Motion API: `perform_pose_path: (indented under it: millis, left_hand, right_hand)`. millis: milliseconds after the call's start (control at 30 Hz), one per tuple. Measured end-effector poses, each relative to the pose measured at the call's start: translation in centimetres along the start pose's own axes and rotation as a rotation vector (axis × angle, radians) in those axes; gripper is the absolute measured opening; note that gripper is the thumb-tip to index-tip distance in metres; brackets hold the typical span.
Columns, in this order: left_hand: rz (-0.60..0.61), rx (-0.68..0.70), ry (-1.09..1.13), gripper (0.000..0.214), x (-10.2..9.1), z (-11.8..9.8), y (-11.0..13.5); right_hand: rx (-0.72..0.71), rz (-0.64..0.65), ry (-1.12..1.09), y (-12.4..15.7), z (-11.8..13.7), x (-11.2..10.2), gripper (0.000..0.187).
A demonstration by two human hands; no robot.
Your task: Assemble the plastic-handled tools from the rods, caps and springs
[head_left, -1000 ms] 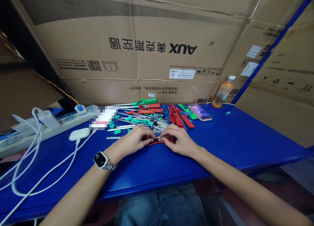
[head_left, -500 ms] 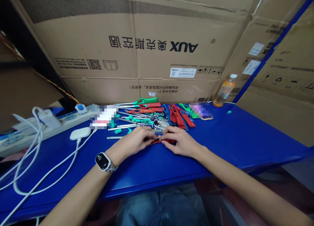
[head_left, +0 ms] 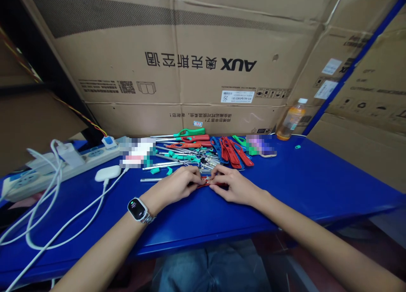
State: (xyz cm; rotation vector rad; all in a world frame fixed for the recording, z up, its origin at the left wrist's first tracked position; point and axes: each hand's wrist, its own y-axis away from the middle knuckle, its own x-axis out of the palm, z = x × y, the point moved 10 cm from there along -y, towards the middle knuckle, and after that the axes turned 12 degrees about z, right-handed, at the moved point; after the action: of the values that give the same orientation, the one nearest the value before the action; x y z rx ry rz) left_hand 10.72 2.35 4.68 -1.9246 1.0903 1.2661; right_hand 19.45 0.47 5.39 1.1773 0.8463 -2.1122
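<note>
A red lighter casing (head_left: 205,184) lies low over the blue table (head_left: 285,190), mostly covered by my fingers, with a small pale part visible in it. My left hand (head_left: 183,183) is pinched at the casing's left end. From the other side, the bent thumb and fingers of my right hand (head_left: 234,185) close on its right part. The fingertips of both hands almost meet over the pale part. Just beyond lie metal lighter tubes (head_left: 169,162), small teal pieces (head_left: 155,170) and loose red casing halves (head_left: 230,152).
Assembled lighters, one green (head_left: 193,132), lie at the back of the pile against a cardboard wall (head_left: 199,25). A drink bottle (head_left: 291,121) stands at back right, near a blurred phone (head_left: 268,153). On the left are a power strip (head_left: 95,157), white cables (head_left: 84,214) and a white charger (head_left: 108,173).
The view has tilted slightly, shifting the scene a little down and right. Both hands stay at the red casing, with the left fingertips a bit closer to the right ones.
</note>
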Motion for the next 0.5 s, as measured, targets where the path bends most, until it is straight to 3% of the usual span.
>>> perform_pose_path:
  millis: [200, 500]
  left_hand:
    - [-0.027, -0.122, -0.018, 0.016, -0.8, 0.9, 0.7]
    - [-0.014, -0.113, -0.023, 0.018, -0.4, 1.2, 0.1]
  right_hand:
    - [0.011, 0.015, -0.054, -0.1, -1.0, 0.3, 0.013]
    - [0.003, 0.025, -0.110, -0.2, -1.4, 0.6, 0.013]
